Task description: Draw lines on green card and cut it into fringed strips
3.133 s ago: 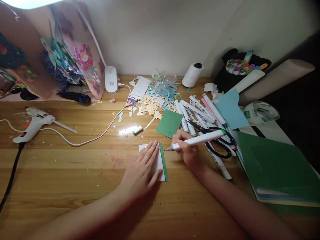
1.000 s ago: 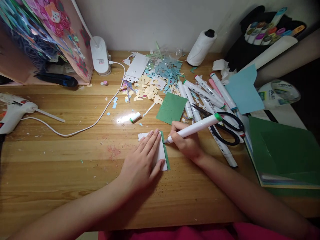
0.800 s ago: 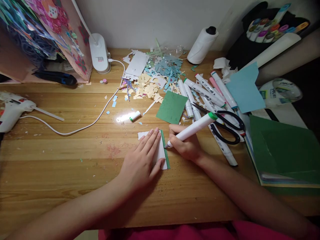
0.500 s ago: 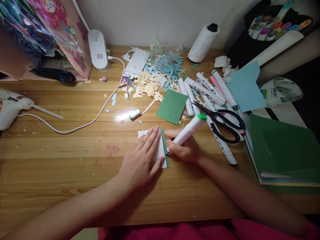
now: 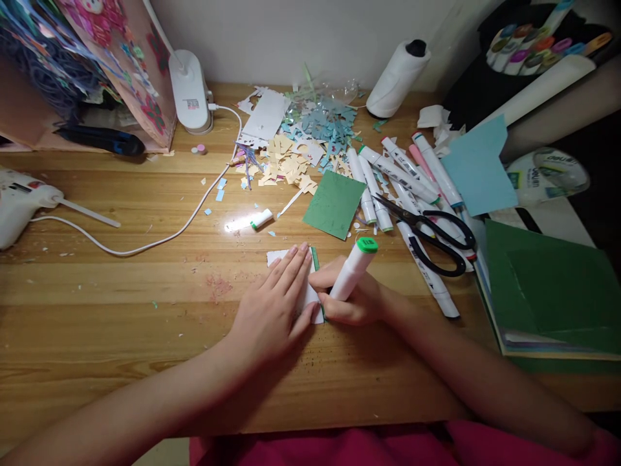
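Observation:
My left hand (image 5: 274, 301) lies flat with its fingers stretched out, pressing a white piece of paper (image 5: 277, 257) to the desk. Along the right edge of that paper shows a narrow strip of green paper (image 5: 315, 257). My right hand (image 5: 352, 301) is closed around a white marker with a green end (image 5: 352, 272), which stands steeply tilted. The marker's tip is hidden behind my fingers, close to the green strip. Farther back lies a green paper square (image 5: 334, 204), and left of it a white marker cap (image 5: 262, 219).
Black-handled scissors (image 5: 427, 236) rest over several loose markers (image 5: 398, 173) on the right. Paper scraps (image 5: 286, 158) are heaped at the back, near a thread spool (image 5: 398, 77). A glue gun (image 5: 24, 204) and white cable (image 5: 184, 226) lie left; green sheets (image 5: 548, 285) lie right.
My right hand has shifted slightly left, over the green strip, and the marker has swung more upright, its green end moving left and down. My left hand stays put.

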Available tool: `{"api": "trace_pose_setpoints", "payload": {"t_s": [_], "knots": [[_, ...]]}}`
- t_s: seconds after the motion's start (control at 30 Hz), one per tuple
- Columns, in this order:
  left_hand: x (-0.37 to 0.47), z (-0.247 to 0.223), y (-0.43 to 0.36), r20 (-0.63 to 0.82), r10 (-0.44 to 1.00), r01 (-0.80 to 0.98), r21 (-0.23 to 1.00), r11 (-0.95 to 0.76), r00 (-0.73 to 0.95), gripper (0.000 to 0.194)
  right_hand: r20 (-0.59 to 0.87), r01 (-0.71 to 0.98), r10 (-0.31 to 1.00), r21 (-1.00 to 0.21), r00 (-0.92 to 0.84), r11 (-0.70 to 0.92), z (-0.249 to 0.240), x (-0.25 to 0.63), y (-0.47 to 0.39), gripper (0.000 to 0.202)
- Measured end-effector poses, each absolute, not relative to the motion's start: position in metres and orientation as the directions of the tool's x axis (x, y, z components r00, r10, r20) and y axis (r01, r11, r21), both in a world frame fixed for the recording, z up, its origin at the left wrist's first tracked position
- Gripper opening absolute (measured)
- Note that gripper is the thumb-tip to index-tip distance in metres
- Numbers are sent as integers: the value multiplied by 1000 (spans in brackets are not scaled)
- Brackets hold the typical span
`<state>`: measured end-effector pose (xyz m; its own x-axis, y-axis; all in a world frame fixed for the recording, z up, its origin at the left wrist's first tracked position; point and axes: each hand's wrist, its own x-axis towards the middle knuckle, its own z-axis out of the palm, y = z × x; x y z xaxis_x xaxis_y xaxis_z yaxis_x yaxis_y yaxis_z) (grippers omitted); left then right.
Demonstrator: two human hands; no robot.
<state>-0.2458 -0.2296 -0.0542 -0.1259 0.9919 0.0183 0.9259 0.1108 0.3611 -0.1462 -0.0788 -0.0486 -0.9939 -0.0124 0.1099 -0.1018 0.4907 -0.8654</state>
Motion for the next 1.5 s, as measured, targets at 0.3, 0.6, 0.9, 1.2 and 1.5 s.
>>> {"api": "trace_pose_setpoints", "payload": {"t_s": [0.3,0.6,0.9,1.2,1.5], "knots": [[-246,-52,-229,4,992,928,354,118,-127,62,101,-116,-58,-857,-993,502,-47,-145,-80,25],[-245,-54,-230,22,991,927,356,115,-131,61,74,-79,-29,-891,-997,448,-49,-145,-76,24],[-246,-53,-230,21,992,933,343,107,-121,62,179,-168,-25,-853,-983,494,-52,-145,-78,23],[-248,-53,-230,-10,995,935,341,100,-103,66,192,-183,-1,-938,-981,295,-55,-142,-74,25],[-261,-42,-235,-44,999,930,364,45,-31,75,101,-188,571,-978,-815,-95,-62,-143,-71,21]]}}
